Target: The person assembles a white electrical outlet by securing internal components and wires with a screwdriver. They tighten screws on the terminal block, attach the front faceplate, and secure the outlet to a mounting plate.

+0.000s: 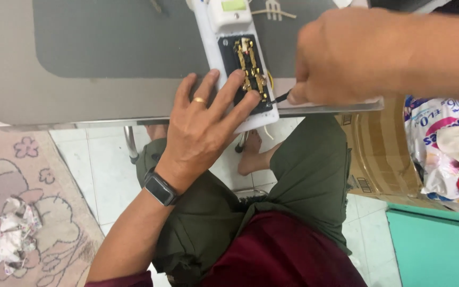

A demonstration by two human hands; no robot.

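Grey table [81,101], white tiled floor [107,170], pink rug [22,180] (flower pattern), cardboard box [383,154]

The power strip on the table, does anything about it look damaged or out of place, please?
Yes. The power strip lies with its cover off, brass contact strips bare. The left hand presses it down; the right hand holds a thin dark tool at its edge.

My left hand [208,125] and right hand [341,58] crowded the opened power strip [240,58]; the grey table [107,53] lay bare toward the frame's upper left.
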